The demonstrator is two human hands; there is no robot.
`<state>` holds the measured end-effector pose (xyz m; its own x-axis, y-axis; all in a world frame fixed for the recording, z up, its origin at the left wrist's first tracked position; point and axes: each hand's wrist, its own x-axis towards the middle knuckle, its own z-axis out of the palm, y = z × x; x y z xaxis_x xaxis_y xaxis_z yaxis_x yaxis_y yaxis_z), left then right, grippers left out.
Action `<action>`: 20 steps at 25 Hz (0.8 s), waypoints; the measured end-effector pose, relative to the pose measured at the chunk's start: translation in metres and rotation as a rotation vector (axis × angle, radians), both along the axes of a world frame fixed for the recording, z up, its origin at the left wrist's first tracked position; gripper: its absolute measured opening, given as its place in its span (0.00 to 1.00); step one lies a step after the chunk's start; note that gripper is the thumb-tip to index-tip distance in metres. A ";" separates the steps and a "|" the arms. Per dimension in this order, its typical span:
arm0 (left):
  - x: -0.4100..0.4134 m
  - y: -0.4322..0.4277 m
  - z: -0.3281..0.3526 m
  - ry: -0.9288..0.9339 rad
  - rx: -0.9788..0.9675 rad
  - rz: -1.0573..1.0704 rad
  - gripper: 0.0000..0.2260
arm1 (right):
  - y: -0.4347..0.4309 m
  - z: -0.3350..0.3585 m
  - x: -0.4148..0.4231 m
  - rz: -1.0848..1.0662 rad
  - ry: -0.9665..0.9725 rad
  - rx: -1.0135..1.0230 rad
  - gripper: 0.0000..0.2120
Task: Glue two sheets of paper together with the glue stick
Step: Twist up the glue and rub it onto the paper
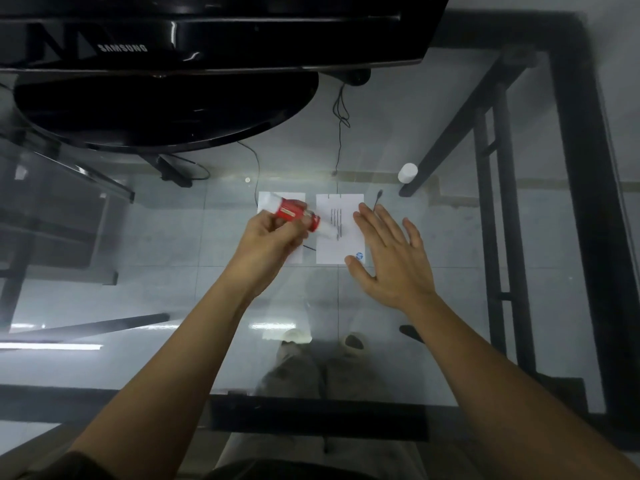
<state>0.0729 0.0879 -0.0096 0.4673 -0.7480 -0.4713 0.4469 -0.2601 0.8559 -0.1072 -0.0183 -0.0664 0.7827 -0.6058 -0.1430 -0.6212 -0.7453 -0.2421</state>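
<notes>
Glue stick (296, 213) is held in your left hand (268, 237) fingers, while your right hand (389, 256), fingers spread wide, rests on the right sheet (334, 233).

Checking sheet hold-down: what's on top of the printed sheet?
The right hand lies flat, open, on the printed sheet, covering its right edge and part of a blue logo. The glue stick in the left hand overlaps its left edge; contact unclear.
</notes>
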 end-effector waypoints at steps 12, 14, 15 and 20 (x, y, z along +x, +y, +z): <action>0.006 0.008 0.006 -1.064 -0.051 -0.643 0.10 | 0.001 0.006 0.001 -0.014 0.003 0.025 0.34; 0.009 0.003 0.004 -1.076 -0.058 -0.688 0.10 | 0.001 0.008 0.001 -0.009 0.006 0.030 0.34; 0.011 -0.001 0.004 -1.071 -0.059 -0.698 0.10 | 0.001 0.008 0.001 -0.009 0.009 0.033 0.34; 0.029 -0.031 0.004 -1.051 -0.073 -0.679 0.08 | 0.001 0.007 0.000 -0.005 0.012 0.016 0.33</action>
